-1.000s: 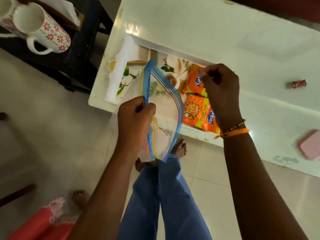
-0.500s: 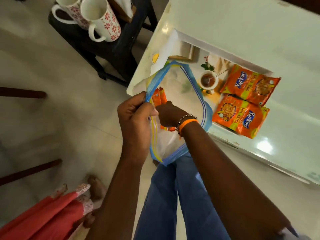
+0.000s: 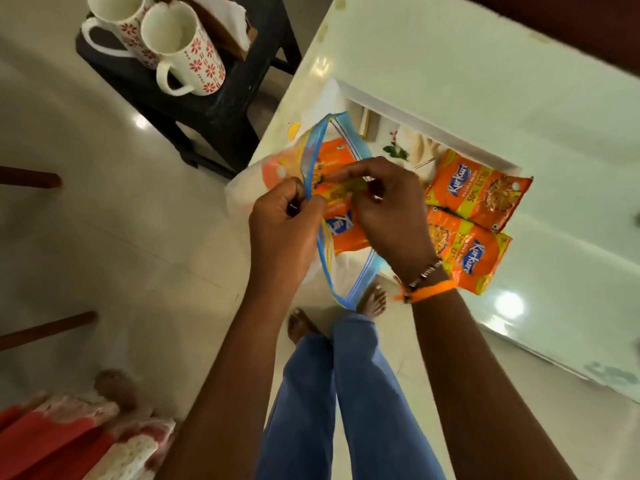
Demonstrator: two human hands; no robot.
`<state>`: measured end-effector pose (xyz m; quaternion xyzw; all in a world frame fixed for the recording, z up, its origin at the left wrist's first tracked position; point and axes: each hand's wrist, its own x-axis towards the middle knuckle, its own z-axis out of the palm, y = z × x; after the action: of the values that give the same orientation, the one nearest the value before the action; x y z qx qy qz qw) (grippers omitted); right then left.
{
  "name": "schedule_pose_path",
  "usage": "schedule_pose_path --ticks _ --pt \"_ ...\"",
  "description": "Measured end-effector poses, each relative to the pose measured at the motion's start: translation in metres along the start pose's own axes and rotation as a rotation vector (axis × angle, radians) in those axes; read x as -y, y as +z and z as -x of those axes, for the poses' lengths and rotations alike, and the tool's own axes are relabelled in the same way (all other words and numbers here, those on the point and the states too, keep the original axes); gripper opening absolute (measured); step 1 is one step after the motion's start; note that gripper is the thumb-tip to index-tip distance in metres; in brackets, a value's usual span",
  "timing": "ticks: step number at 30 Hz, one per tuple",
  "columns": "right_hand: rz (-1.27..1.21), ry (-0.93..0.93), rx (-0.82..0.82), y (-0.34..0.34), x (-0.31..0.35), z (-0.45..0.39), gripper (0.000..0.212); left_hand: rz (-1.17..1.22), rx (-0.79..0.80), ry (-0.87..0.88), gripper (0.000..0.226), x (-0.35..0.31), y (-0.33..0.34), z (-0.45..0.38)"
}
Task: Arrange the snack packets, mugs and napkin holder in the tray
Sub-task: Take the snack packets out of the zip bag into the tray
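A clear zip bag (image 3: 341,271) with a blue rim hangs over the table's near edge. My left hand (image 3: 284,230) pinches its rim. My right hand (image 3: 388,209) grips an orange snack packet (image 3: 341,216) at the bag's mouth, partly inside it. Two more orange snack packets (image 3: 481,192) (image 3: 474,254) lie in the white tray (image 3: 426,123) on the table. Two white mugs with red flowers (image 3: 187,53) (image 3: 114,19) stand on a black stool, and a wooden napkin holder (image 3: 225,32) with white napkins stands behind them.
The black stool (image 3: 221,109) stands left of the white table (image 3: 485,71). My legs in blue trousers (image 3: 346,393) and bare feet are below. Another person's foot and red-white clothing (image 3: 69,431) show at the bottom left. Brown furniture legs (image 3: 41,330) jut in from the left.
My right hand has come up out of the bag's depth to its mouth, holding the orange packet there. The view has shifted, bringing mugs and stool closer.
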<state>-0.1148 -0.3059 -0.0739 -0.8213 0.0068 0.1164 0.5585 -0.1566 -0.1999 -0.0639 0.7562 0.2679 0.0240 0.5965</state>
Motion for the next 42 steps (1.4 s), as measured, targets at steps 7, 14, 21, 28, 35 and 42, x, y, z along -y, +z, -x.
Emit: schedule_pose_path --ticks 7,14,21,28,35,42 --pt "-0.244 0.139 -0.277 -0.087 -0.032 -0.025 0.041 -0.083 0.011 -0.024 0.034 0.000 0.043 -0.019" --pt "-0.245 0.244 -0.467 -0.100 -0.081 -0.084 0.041 -0.104 -0.002 -0.026 0.041 0.002 0.063 -0.029" --pt "-0.349 0.378 -0.555 -0.074 -0.116 -0.129 0.034 -0.115 -0.086 -0.040 0.045 0.005 0.066 -0.031" --pt "-0.343 0.481 -0.565 -0.061 -0.133 -0.137 0.037 -0.094 -0.129 -0.064 0.033 0.003 0.056 -0.032" --pt "-0.307 0.487 -0.499 -0.057 -0.131 -0.132 0.040 -0.045 -0.155 -0.058 0.029 0.002 0.037 -0.032" --pt "-0.151 0.257 -0.405 -0.049 -0.078 -0.092 0.039 -0.027 -0.087 -0.085 0.028 0.005 0.020 -0.024"
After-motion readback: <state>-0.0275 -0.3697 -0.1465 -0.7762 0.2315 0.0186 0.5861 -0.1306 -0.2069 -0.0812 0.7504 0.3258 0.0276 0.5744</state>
